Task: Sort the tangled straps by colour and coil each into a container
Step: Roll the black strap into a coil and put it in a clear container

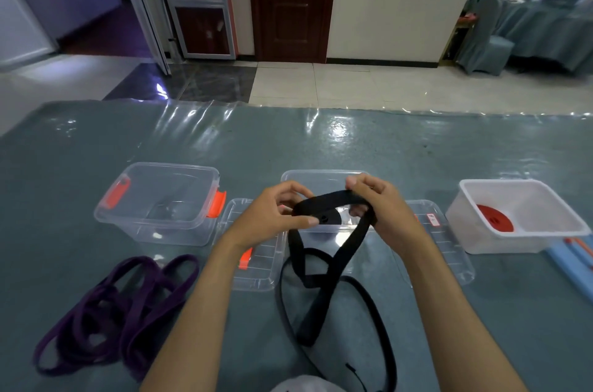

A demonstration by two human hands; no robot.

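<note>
A black strap point(324, 289) runs up from loose loops on the table into both hands. My left hand point(272, 215) pinches a small black coil of it, just in front of the middle clear container point(324, 175). My right hand point(382, 208) grips the strap's upper span and holds it across to the coil. A purple strap point(115, 311) lies in a tangled heap at the front left. A red strap point(495, 218) lies coiled inside the white tub point(545, 228) on the right. The left clear container point(157, 202), with orange clips, holds nothing I can make out.
Two clear lids lie flat on the table, one point(256, 266) between the left and middle containers, another point(442, 247) right of the middle container. Blue and orange items point(574, 253) lie at the right edge. A plastic sheet covers the grey-blue tablecloth point(321, 141).
</note>
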